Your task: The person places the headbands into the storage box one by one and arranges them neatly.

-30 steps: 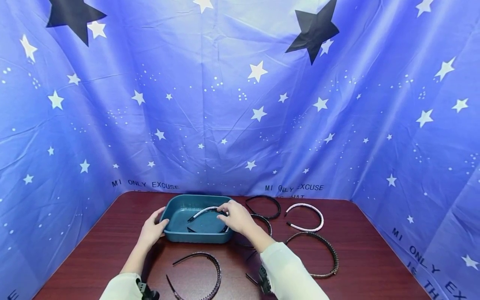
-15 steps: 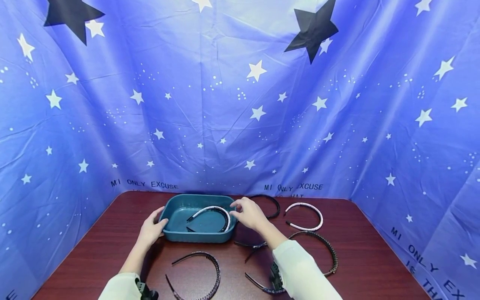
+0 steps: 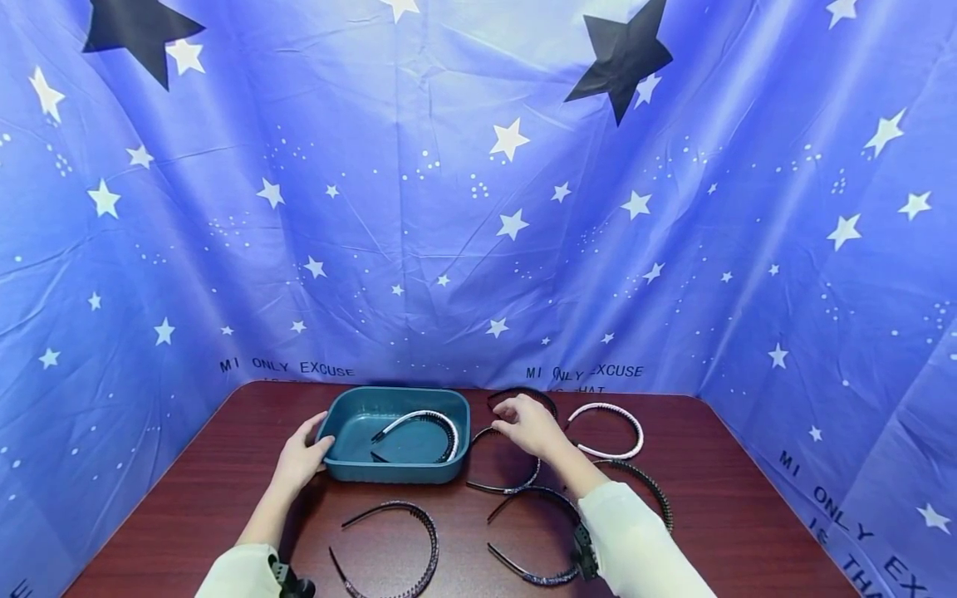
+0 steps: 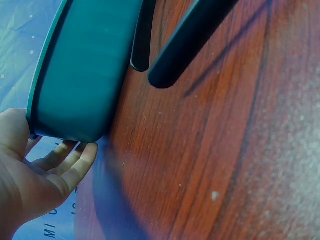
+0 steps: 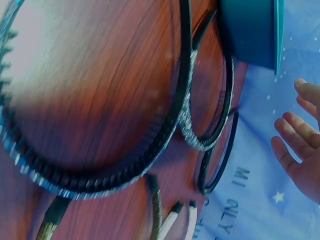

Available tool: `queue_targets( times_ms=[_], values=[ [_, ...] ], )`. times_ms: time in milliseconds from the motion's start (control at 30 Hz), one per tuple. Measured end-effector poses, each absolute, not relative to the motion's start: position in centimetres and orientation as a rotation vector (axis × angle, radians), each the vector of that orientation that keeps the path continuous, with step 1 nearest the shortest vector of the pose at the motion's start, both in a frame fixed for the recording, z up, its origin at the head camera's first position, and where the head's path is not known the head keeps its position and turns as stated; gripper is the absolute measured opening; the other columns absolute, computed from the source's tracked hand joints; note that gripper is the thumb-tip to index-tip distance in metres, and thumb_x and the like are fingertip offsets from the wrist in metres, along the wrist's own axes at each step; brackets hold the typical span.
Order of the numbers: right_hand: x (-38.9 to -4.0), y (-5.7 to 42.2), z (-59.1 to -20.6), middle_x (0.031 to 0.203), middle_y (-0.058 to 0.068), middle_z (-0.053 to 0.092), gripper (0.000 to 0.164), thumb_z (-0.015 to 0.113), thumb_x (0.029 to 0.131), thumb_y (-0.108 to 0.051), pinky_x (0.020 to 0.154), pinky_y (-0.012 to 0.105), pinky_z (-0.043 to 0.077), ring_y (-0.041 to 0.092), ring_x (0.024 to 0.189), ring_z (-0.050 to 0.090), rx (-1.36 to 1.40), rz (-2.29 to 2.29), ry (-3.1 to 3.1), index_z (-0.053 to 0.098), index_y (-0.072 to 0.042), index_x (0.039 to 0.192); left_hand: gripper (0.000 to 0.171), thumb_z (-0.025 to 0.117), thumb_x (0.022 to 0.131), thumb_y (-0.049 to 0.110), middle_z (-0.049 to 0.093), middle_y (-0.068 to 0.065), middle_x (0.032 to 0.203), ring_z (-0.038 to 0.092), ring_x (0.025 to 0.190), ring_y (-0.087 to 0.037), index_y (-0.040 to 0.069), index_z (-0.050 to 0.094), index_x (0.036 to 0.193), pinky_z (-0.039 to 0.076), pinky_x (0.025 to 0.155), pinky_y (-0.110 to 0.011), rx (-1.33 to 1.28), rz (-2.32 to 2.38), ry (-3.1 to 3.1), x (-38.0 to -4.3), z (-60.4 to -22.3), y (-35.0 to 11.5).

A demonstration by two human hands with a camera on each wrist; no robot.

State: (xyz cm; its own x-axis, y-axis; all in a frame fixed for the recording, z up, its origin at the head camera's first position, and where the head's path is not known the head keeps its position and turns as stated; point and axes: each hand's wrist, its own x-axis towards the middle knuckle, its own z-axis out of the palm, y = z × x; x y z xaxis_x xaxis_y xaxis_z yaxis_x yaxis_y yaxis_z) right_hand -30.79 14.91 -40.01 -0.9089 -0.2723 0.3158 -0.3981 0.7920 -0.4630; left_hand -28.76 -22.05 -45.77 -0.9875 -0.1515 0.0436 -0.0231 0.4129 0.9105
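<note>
At the left end of a teal plastic basin (image 3: 396,474), my left hand (image 3: 299,457) holds the rim, thumb over the edge and fingers against the outer wall (image 4: 85,70). A white headband (image 3: 453,432) with black teeth lies in the basin's right half. My right hand (image 3: 534,428) hovers to the basin's right with relaxed fingers and nothing in them. Beneath it lie a dark glittery headband (image 3: 499,488) and a black headband (image 3: 553,402) farther back. In the right wrist view that hand (image 5: 302,145) is spread, apart from the headbands.
A blue-glitter headband (image 3: 542,579) lies near my right wrist. A pale pink headband (image 3: 639,428) and a brownish headband (image 3: 661,498), partly hidden by the sleeve, lie at the right. Another dark headband (image 3: 435,540) is in front of the basin. A starry curtain (image 3: 404,208) encloses the table (image 3: 718,515).
My right hand has let go of the white headband in the basin and moved right, past the rim, over the headbands on the table. The left hand stays at the rim.
</note>
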Motion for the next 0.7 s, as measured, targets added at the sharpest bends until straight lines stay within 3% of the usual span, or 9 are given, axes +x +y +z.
queue_targets(
  times_ms=[433,700],
  values=[
    [-30.4,20.5,-40.8,0.086,0.002,0.063,0.021,0.07,0.08,-0.018,0.071,0.031,0.046,0.012,0.076,0.057,0.422,0.74,-2.78,0.07,-0.007,0.098,0.052,0.049,0.092,0.011,0.047,-0.035,0.125,0.063,0.086,-0.029,0.005,0.035,0.142,0.056,0.066,-0.035,0.168,-1.638,-2.531,-28.8,-45.9,-22.1],
    [-29.6,23.8,-40.9,0.083,0.003,0.066,0.019,0.07,0.08,-0.017,0.068,0.033,0.047,0.015,0.075,0.059,0.397,0.697,-2.807,0.07,-0.006,0.096,0.051,0.052,0.089,0.014,0.05,-0.036,0.115,0.062,0.072,-0.02,0.004,0.04,0.138,0.055,0.058,-0.032,0.1,-1.633,-2.459,-28.7,-46.2,-22.2]
  ],
)
